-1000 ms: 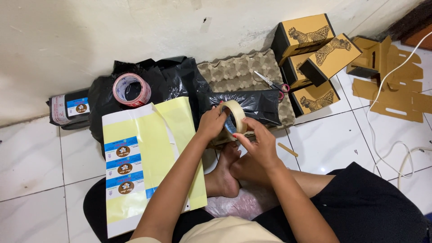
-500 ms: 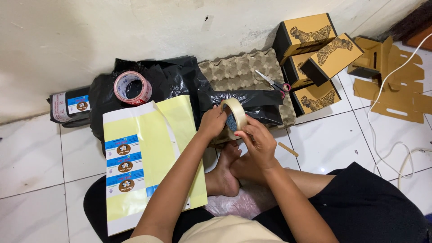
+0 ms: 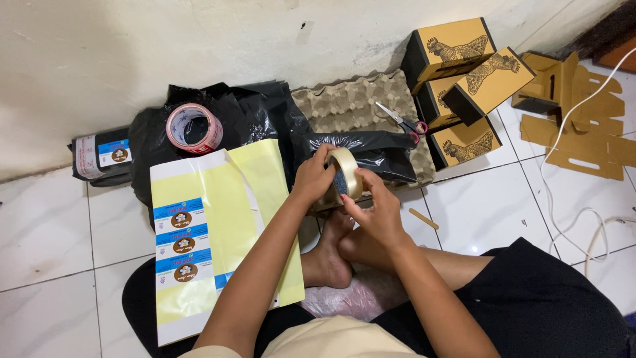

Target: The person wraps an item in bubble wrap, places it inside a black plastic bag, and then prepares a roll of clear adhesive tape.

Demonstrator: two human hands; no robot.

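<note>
I sit on a white tiled floor with both hands raised over my feet. My left hand [image 3: 311, 178] grips the left side of a roll of clear tape [image 3: 346, 174], held upright. My right hand [image 3: 372, 211] holds the same roll from the right and below, its fingertips at the roll's edge. A yellow sheet of label backing [image 3: 222, 212], with three blue and brown stickers along its left edge, lies on my left knee. Under the hands a small dark package is partly hidden.
A red-printed tape roll [image 3: 193, 128] rests on black plastic bags [image 3: 258, 119]. Scissors [image 3: 401, 120] lie on a grey egg tray [image 3: 354, 103]. Black and tan boxes with a rooster drawing [image 3: 467, 73] stand at the wall, flat cardboard cut-outs [image 3: 583, 132] and a white cable [image 3: 570, 199] at right.
Both hands have stayed on the tape roll and shifted only slightly; my right fingers have moved along its rim. Everything else lies as before.
</note>
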